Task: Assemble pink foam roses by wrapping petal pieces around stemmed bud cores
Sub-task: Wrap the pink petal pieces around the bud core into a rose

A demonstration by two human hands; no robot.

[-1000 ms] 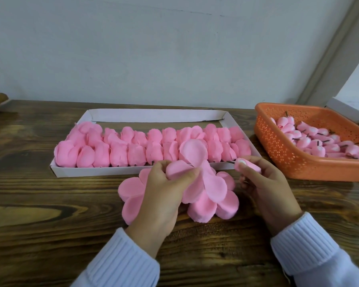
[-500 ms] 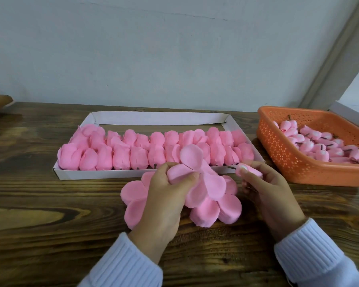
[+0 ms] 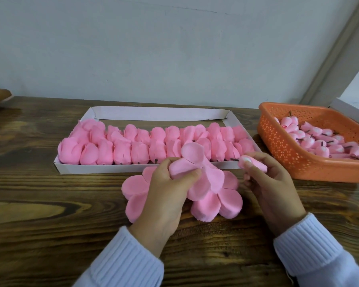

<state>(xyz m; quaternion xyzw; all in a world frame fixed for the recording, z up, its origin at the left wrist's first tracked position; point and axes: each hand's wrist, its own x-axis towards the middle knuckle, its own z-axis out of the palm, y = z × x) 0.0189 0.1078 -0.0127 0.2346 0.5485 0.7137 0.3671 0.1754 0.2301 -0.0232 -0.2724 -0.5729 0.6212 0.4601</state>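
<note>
My left hand (image 3: 166,193) pinches a pink flower-shaped petal piece (image 3: 192,162) between thumb and fingers, lifted off a stack of pink petal pieces (image 3: 222,201) lying on the wooden table. To the right, my right hand (image 3: 271,183) holds a pink bud core (image 3: 252,163) in its fingertips, its dark stem pointing left. The bud sits just right of the lifted petal piece, not touching it. Part of the stack is hidden under my left hand.
A white cardboard tray (image 3: 120,166) behind my hands holds two rows of finished pink roses (image 3: 153,141). An orange perforated basket (image 3: 278,146) at the right holds several stemmed bud cores (image 3: 319,141). A white box corner (image 3: 348,108) lies behind the basket.
My left hand has pulled the top petal piece slightly higher off the stack. The right hand with the bud has stayed almost still.
</note>
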